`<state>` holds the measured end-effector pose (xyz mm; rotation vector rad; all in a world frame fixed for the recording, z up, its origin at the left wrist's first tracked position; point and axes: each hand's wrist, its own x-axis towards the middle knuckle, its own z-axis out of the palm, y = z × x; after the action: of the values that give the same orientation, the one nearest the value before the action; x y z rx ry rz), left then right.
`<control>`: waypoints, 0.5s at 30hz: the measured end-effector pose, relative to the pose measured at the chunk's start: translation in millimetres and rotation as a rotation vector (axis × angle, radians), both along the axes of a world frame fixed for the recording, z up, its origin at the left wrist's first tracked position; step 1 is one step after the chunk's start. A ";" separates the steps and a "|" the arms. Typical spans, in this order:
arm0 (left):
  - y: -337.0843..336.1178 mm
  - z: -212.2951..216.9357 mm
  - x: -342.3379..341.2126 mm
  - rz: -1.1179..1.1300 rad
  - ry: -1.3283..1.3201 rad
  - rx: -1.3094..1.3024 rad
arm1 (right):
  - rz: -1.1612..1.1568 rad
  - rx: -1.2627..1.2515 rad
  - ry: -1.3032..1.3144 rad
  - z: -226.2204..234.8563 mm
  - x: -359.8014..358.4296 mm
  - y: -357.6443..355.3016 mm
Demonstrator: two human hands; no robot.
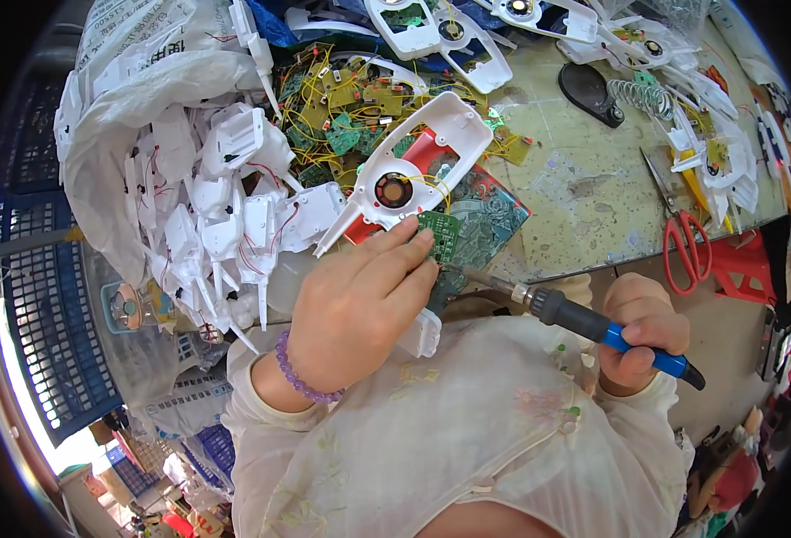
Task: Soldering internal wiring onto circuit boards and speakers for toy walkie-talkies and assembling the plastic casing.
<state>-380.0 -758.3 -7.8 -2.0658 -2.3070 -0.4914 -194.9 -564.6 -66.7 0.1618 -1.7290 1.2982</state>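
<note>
Right grip [642, 330] closed round the soldering iron [561, 309], its tip beside the circuit board [443, 235], which lies at the fingertips of the left grip [355, 291]; pinch there cannot be told. Apparent step: soldering; next move calls for steady contact.

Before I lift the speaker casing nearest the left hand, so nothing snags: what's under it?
Under the casing, a red-edged sheet shows through the opening and beyond the right side. What its solid parts cover cannot be seen.

Brightly lit, the bent rim seems blurred.
</note>
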 end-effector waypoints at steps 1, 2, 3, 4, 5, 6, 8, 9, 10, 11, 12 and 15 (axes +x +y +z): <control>-0.2 0.7 0.1 0.003 0.002 -0.002 | 0.003 -0.002 0.002 0.2 -0.2 0.1; 0.2 0.5 -0.3 -0.006 0.008 -0.002 | 0.017 -0.002 -0.002 0.1 -0.2 0.4; 0.5 0.4 -0.6 -0.014 0.014 -0.002 | 0.032 -0.002 -0.006 0.0 -0.3 0.5; 0.8 0.5 -0.7 -0.013 0.013 -0.001 | 0.032 -0.002 -0.006 -0.4 -0.6 0.3; 0.9 0.6 0.0 -0.014 0.015 -0.003 | 0.025 -0.002 -0.006 -1.2 -0.6 -0.4; 0.7 0.6 0.4 -0.016 0.017 -0.006 | 0.019 -0.003 -0.005 -2.0 -0.7 -0.9; 0.4 0.9 0.4 -0.015 0.017 -0.006 | 0.021 0.005 -0.003 -2.9 -0.6 -0.7; 0.5 1.6 0.4 -0.016 0.017 -0.005 | 0.021 0.013 0.001 -2.8 -0.4 -0.3; 1.4 3.4 1.1 -0.015 0.018 -0.006 | 0.022 0.012 0.002 -2.6 0.2 -0.1; 2.9 4.9 1.9 -0.002 0.006 -0.009 | 0.024 0.012 -0.004 -3.2 0.7 0.0; 3.6 5.5 2.3 0.011 -0.007 -0.013 | 0.026 0.011 -0.010 -3.8 1.1 -0.2; 1.0 1.0 1.9 -0.023 0.038 -0.008 | 0.008 -0.011 0.020 -7.6 2.2 -2.4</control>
<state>-378.1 -757.2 -6.8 -2.0886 -2.2715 -0.4402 -192.7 -566.9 -74.3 0.1753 -1.7051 1.3077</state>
